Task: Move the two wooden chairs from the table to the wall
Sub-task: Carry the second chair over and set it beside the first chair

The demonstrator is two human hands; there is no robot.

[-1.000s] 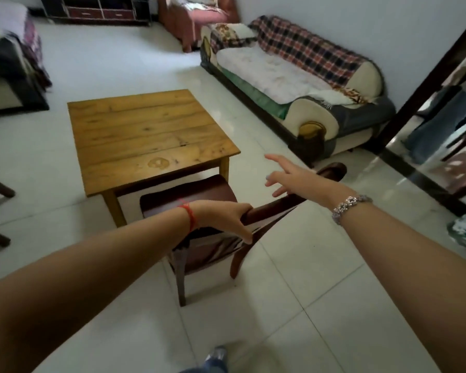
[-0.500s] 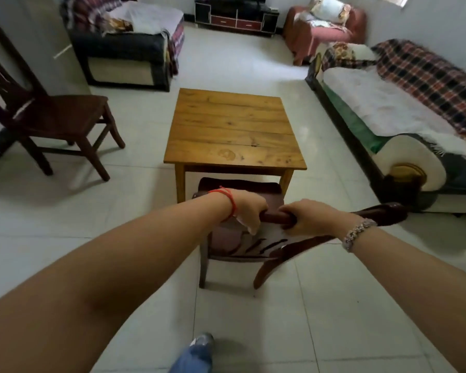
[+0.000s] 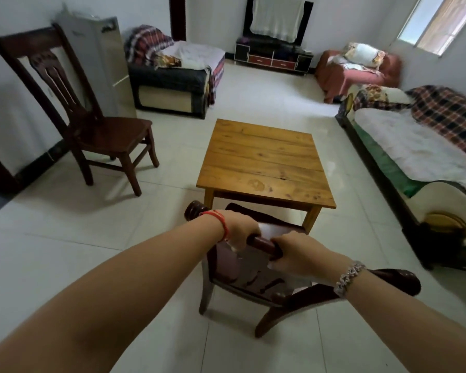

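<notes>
Both grips, left hand and right hand, clasp the near chair top rail, counter just beyond.

There is a single view, taken from a wide-angle camera worn on the person's head. It looks forward and steeply down along both outstretched forearms, so the left hand and right hand sit low at the centre, very near the lens. The near chair lies directly beneath the camera, seen from above and behind. Beyond it the wooden table fills the middle, and the far wall closes the top. Straight lines bow towards the edges. No second view overlaps it.
</notes>
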